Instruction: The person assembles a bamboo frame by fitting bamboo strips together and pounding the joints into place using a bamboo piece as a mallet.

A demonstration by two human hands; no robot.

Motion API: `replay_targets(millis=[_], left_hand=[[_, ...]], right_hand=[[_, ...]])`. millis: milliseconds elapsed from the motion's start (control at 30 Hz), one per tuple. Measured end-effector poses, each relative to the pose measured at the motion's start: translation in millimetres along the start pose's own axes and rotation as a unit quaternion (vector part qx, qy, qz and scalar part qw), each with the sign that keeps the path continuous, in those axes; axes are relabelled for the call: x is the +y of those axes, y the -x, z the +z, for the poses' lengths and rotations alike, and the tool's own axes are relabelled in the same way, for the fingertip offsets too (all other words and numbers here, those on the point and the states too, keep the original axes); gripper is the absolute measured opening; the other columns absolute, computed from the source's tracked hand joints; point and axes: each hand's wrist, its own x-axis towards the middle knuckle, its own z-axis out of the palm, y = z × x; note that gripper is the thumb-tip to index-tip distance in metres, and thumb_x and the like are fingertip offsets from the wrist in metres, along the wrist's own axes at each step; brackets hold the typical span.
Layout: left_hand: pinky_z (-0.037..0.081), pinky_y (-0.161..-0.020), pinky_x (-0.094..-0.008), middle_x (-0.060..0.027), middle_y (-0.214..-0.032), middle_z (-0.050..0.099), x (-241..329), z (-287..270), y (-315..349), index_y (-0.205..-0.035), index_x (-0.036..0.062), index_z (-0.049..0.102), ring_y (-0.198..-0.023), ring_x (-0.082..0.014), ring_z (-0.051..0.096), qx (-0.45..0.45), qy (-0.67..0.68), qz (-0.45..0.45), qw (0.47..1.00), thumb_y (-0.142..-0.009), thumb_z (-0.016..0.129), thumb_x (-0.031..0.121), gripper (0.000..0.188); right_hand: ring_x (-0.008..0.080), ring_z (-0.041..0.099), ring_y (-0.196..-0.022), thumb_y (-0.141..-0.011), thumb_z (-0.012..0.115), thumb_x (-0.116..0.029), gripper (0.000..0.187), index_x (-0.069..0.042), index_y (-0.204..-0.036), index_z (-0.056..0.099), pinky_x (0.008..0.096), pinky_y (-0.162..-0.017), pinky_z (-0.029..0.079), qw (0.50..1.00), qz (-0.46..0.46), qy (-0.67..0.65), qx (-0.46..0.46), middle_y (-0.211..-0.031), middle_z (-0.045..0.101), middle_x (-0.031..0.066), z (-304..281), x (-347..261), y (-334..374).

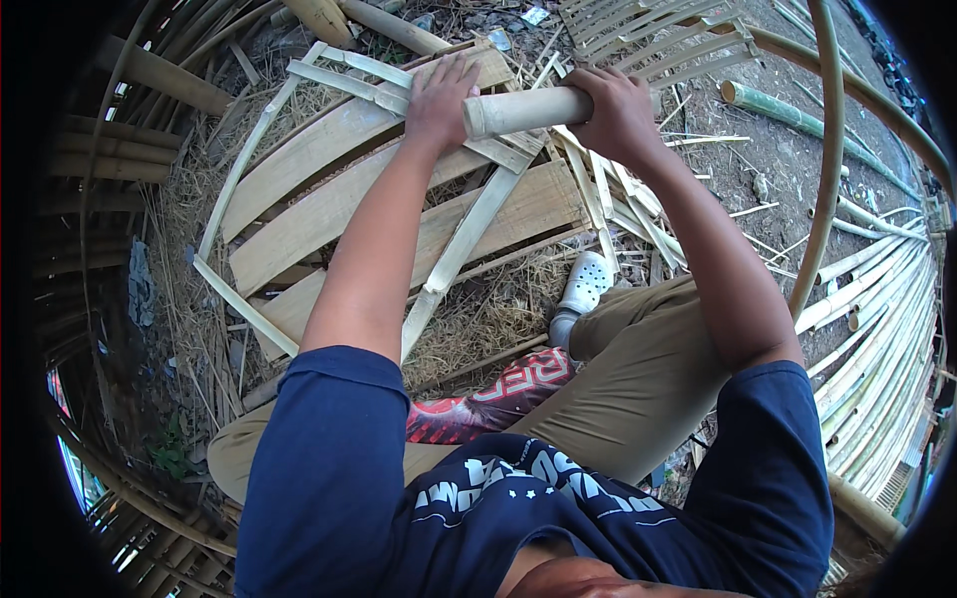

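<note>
From the head camera, I am looking down past a dark blue shirt and two bare forearms reaching forward over the ground. My right hand [616, 108] is wrapping its fingers around a short, pale bamboo tube [526, 111], clenching it near its right end so the tube is lying almost level, its cut end pointing left. My left hand [439, 100] is lying flat with fingers spread, pressing on a thin bamboo strip [351, 84], and its thumb side is sitting just beside the tube's cut end. The strip is crossing a frame of wide, curved bamboo slats [399, 214] that is resting on straw-covered ground. A white clog [586, 282] is showing below the frame, at the end of a khaki trouser leg [638, 369]. Long bamboo poles [877, 329] are lying stacked at the right edge.
</note>
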Motion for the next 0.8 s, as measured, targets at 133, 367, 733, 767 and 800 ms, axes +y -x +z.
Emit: replay_targets(millis=[133, 367, 733, 767, 800], left_hand=[[0.016, -0.132, -0.0552, -0.0058, -0.172, 0.036, -19, 12, -1, -0.165, 0.0249, 0.040, -0.161, -0.0246, 0.027, 0.012, 0.018, -0.011, 1.000, -0.099, 0.056, 0.035, 0.069], [0.023, -0.127, -0.0603, -0.0105, -0.167, 0.045, -15, 19, 3, -0.161, 0.0253, 0.048, -0.157, -0.0306, 0.038, 0.133, 0.050, 0.081, 0.986, -0.098, 0.060, 0.036, 0.065], [0.019, -0.129, -0.0580, -0.0092, -0.171, 0.038, -15, 21, 4, -0.164, 0.0304, 0.042, -0.160, -0.0286, 0.031, 0.095, 0.008, 0.059, 0.994, -0.091, 0.061, 0.035, 0.075], [0.018, -0.130, -0.0574, -0.0086, -0.172, 0.036, -18, 21, 5, -0.165, 0.0318, 0.040, -0.161, -0.0280, 0.029, 0.104, 0.028, 0.063, 0.992, -0.088, 0.062, 0.033, 0.079], [0.018, -0.130, -0.0574, -0.0086, -0.172, 0.036, -20, 22, 5, -0.165, 0.0318, 0.040, -0.161, -0.0280, 0.029, 0.105, 0.027, 0.061, 0.992, -0.088, 0.062, 0.033, 0.079]], right_hand=[[0.0345, 0.076, -0.097, -0.072, 0.096, -0.049, 0.065, -0.011, -0.119, 0.072, 0.0457, -0.087, 0.058, 0.968, 0.143, -0.170, -0.118, -0.102, 0.078, 0.0139, 11, -23, 1], [0.0334, 0.075, -0.105, -0.064, 0.098, -0.057, 0.086, -0.009, -0.130, 0.071, 0.0466, -0.095, 0.055, 0.942, 0.174, -0.185, -0.219, -0.109, 0.078, 0.0141, 16, -38, 5], [0.0307, 0.076, -0.102, -0.067, 0.097, -0.054, 0.083, -0.006, -0.130, 0.073, 0.0433, -0.092, 0.057, 0.932, 0.183, -0.229, -0.214, -0.110, 0.078, 0.0164, 24, -36, 2], [0.0298, 0.076, -0.101, -0.067, 0.097, -0.053, 0.083, -0.006, -0.131, 0.072, 0.0432, -0.091, 0.058, 0.929, 0.189, -0.230, -0.221, -0.110, 0.078, 0.0163, 24, -38, 0], [0.0298, 0.076, -0.101, -0.067, 0.097, -0.053, 0.083, -0.006, -0.131, 0.072, 0.0432, -0.091, 0.058, 0.929, 0.187, -0.231, -0.221, -0.110, 0.078, 0.0163, 23, -39, -1]])
